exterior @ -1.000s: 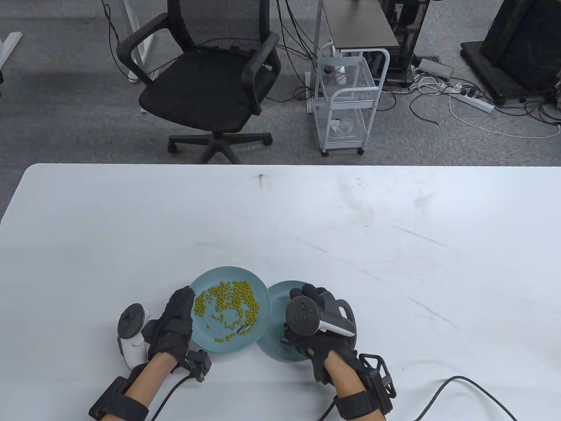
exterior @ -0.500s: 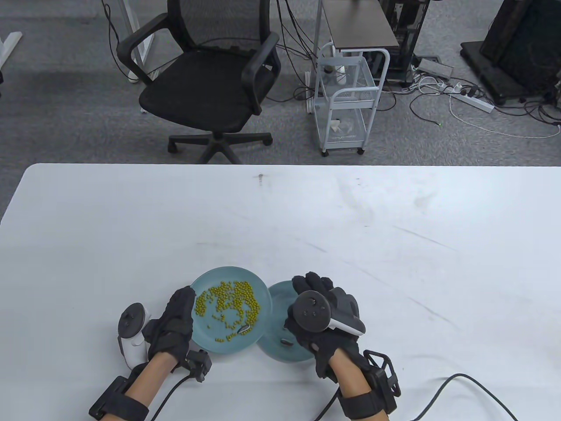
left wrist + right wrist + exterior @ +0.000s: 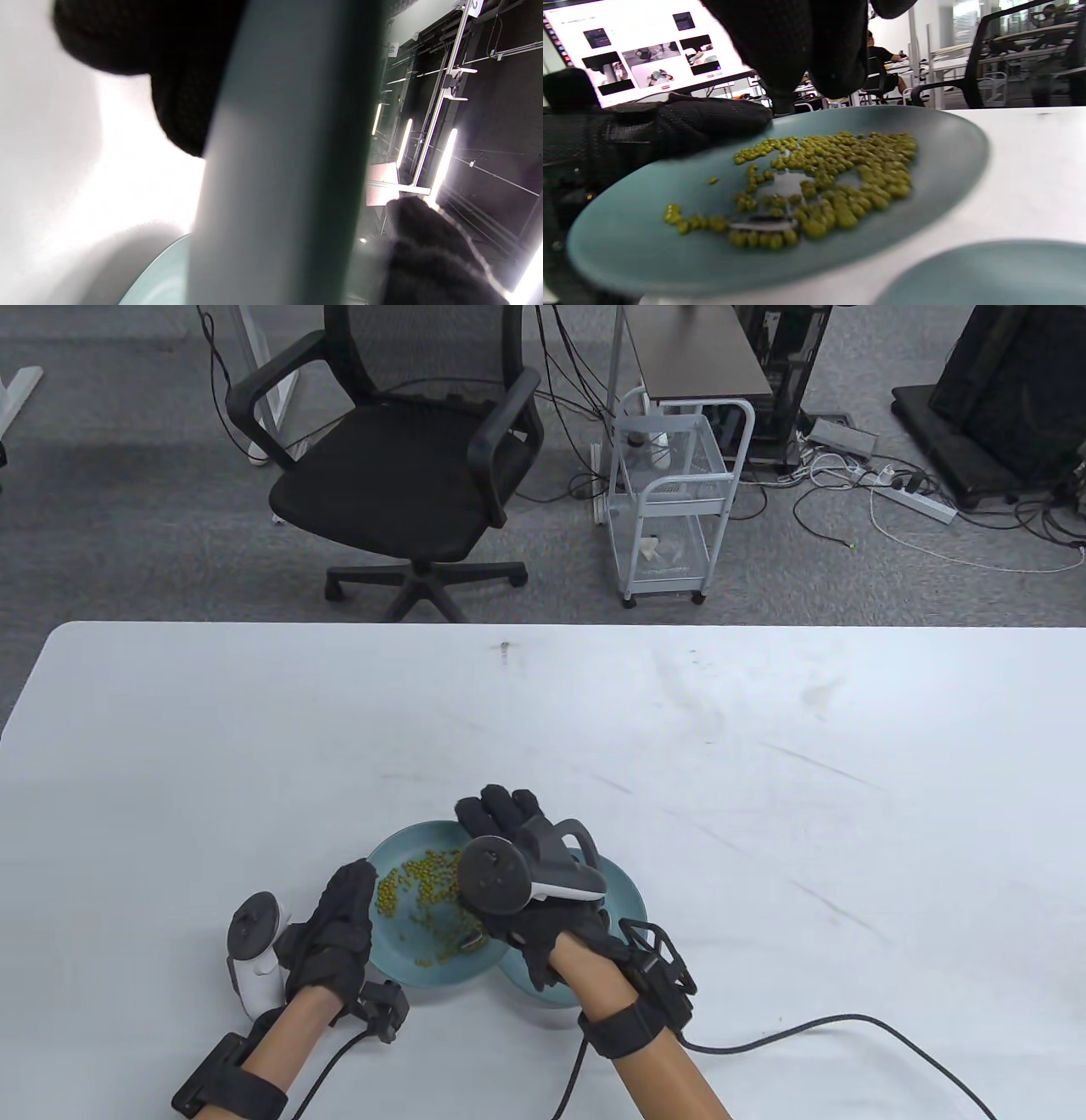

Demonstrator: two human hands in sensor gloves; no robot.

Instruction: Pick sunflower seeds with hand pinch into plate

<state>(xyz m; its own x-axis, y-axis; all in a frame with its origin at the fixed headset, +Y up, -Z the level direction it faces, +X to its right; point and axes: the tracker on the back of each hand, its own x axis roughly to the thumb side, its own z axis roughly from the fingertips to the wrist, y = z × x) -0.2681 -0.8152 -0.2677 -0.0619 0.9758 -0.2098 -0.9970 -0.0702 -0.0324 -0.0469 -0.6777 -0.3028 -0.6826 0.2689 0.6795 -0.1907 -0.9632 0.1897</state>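
1. Swinging back over the source plate (image 3: 399, 848): right hand (image 3: 517, 891) sat over the second plate (image 3: 626, 891) at 3 o'clock half a second ago, now hovers above the green-bean pile (image 3: 424, 878).
2. Reads as one drop-off done, next pick starting. A dark seed-like speck showed on the second plate half a second ago; hidden under the wrist now, so cannot confirm.
3. Right grip: fingers (image 3: 814, 46) hang together just above the plate's far rim, nothing visible between them. Open or pinched: cannot tell from either view.
4. Left hand (image 3: 339, 925) unchanged at the 9 o'clock rim of the source plate, fingers laid on the edge, steadying it. Left wrist view just shows the rim (image 3: 280, 169) edge-on against the glove; whether it clamps the rim or only rests there: cannot tell.
5. Task item: one striped sunflower seed (image 3: 763, 223) lying flat among the beans at about 5 o'clock on the source plate, touching several beans.
6. Means for the task: fingers currently sit toward 12 o'clock, seed toward 5 o'clock, so needs a pull back toward the body before descending.
7. Risk: beans packed against the seed, easy to pinch one along with it or nudge the seed flat under the pile.
8. Both plates touching or overlapping on the surface (image 3: 764, 780); short carry back to 3 o'clock.
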